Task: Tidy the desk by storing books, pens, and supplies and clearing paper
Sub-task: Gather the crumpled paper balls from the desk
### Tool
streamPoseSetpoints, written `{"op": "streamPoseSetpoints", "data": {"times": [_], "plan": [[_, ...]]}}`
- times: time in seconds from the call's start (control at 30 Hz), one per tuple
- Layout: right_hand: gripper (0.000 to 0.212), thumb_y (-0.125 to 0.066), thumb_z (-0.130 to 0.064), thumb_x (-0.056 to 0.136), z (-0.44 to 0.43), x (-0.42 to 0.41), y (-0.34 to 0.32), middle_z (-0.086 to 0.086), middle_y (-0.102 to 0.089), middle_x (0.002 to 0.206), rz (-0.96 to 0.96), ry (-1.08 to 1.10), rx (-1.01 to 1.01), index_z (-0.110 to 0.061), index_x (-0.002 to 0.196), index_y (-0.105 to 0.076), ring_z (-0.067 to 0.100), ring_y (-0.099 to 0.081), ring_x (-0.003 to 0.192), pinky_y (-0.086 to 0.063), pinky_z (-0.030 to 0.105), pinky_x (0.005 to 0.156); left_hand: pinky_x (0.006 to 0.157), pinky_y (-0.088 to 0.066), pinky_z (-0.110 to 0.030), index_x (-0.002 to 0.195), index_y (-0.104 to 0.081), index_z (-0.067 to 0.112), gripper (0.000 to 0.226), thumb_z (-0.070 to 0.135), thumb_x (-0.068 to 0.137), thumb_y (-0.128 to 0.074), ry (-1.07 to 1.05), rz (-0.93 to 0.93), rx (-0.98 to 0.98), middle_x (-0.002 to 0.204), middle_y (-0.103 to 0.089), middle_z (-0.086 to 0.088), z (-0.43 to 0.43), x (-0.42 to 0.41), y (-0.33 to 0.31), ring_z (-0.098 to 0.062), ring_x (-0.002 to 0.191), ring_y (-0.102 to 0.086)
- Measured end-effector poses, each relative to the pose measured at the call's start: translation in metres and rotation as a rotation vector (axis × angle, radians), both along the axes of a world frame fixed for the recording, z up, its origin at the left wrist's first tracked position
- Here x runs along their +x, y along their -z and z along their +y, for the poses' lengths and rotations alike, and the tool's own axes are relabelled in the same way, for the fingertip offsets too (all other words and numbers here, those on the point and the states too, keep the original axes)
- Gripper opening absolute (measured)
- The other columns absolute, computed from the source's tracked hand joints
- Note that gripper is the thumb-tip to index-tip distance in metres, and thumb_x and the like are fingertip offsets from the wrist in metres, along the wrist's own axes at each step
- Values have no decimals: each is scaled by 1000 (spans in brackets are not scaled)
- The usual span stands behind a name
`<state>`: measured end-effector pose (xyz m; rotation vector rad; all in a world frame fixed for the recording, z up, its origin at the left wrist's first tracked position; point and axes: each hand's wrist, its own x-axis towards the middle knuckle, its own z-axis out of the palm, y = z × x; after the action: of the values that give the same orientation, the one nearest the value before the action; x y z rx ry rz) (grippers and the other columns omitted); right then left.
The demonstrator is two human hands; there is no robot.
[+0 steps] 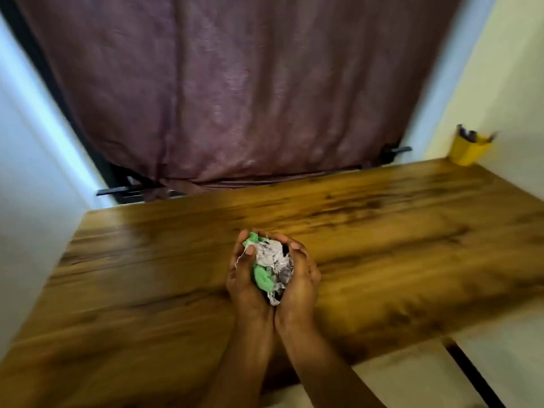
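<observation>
A wad of crumpled paper (272, 260), white with green bits, sits cupped between both hands above the middle of the wooden desk (397, 231). My left hand (245, 278) curls round its left side, thumb pressed on top. My right hand (300, 278) curls round its right side. The wrists meet below the wad. A yellow pen holder (468, 150) with several pens stands at the desk's far right corner. The whole view is blurred by motion.
A dark maroon curtain (235, 92) hangs behind the desk over a black frame. White walls close in on the left and right. Pale floor (412, 378) and a dark desk leg (474, 375) show at the lower right.
</observation>
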<state>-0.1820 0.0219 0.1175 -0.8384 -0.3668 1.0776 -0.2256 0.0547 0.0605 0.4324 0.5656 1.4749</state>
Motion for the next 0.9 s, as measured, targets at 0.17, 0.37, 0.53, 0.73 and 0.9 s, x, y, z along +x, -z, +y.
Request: {"op": "streamPoseSetpoints", "data": {"times": [0.17,0.37,0.53,0.73,0.9], "plan": [[25,-43,-3,93,-76,107,7,12,-73,82,42,260,-12,-1,84,-67,23,-70,76,-58,28,65,92,-43,-42,114,-64,18,55,22,62,-81,234,-234,-23,115,-65,-8,-77,123,-9,-27,106,-60],[26,-44,-6,92,-171,214,14,21,-69,90,96,524,-30,-3,84,-68,33,-67,83,-54,38,79,76,-54,-36,116,-58,14,60,26,61,-77,453,-90,-69,106,-69,-11,-169,232,-13,-26,94,-67],[19,-53,-10,84,-213,281,18,21,-66,88,171,700,-2,-7,77,-70,35,-64,86,-50,45,87,86,-50,-40,122,-56,8,71,29,59,-80,599,58,-97,120,-61,-17,-206,304,-13,-30,104,-63],[18,-53,-11,84,-243,387,46,22,-67,89,166,887,-71,-5,83,-70,37,-64,86,-50,47,86,80,-51,-37,113,-61,9,55,25,62,-73,781,108,-127,109,-66,-16,-231,418,16,-29,96,-65],[24,-55,-17,78,-263,482,93,29,-66,99,220,1029,-200,-4,90,-71,44,-64,94,-50,52,88,66,-56,-33,107,-67,10,39,17,69,-65,881,281,-163,105,-69,-17,-256,511,52,-30,90,-70]]}}
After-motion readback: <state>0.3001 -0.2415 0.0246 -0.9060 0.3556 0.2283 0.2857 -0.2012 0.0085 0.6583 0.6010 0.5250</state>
